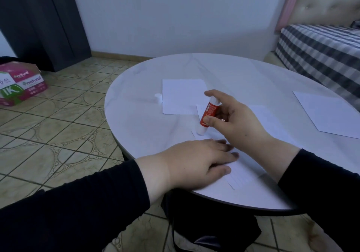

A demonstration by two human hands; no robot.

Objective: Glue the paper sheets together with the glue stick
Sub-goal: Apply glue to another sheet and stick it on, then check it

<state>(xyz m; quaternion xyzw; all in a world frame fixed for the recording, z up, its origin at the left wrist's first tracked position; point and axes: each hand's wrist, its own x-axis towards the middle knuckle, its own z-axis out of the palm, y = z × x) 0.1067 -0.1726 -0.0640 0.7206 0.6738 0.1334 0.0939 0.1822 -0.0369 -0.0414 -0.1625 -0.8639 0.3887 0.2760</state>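
Here right hand (235, 119) tilts glue stick (208, 113); left hand (194, 160) presses paper (245, 172) flat.

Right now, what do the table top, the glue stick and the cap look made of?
Table top: looks like marble or a marble-print laminate, pale with faint grey veins and a soft sheen; which one is unclear.
Glue stick, held by the right hand: seemingly plastic, a smooth white tube with a red printed label.
Cap: likely white plastic, plain and matte.
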